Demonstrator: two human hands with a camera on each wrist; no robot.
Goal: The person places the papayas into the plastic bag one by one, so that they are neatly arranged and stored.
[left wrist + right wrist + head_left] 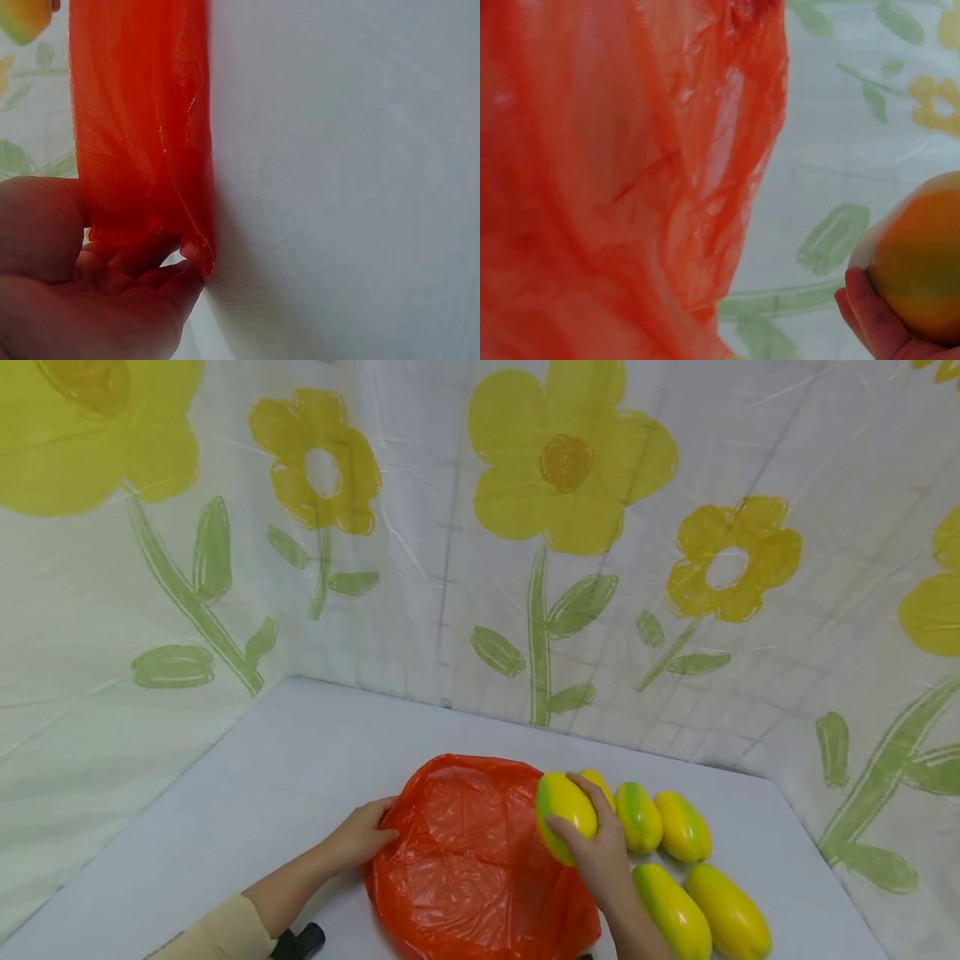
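Note:
A red plastic bag [465, 852] is spread wide on the table, its mouth facing up. My left hand [363, 835] pinches the bag's left rim, with the thumb on one side and curled fingers on the other, as the left wrist view shows. In my right hand [606, 856] is a glossy yellow papaya [564, 814] with a green streak, gripped between thumb and fingers over the bag's right edge. The right wrist view has this papaya at its right side, beside the red plastic. Just right of that hand lie several more papayas [683, 827].
The white table [322, 743] reaches back to a hanging curtain [420, 568] printed with yellow flowers. Near the left forearm, a black object [300, 941] sits at the table's front, partly covered by the sleeve [225, 933].

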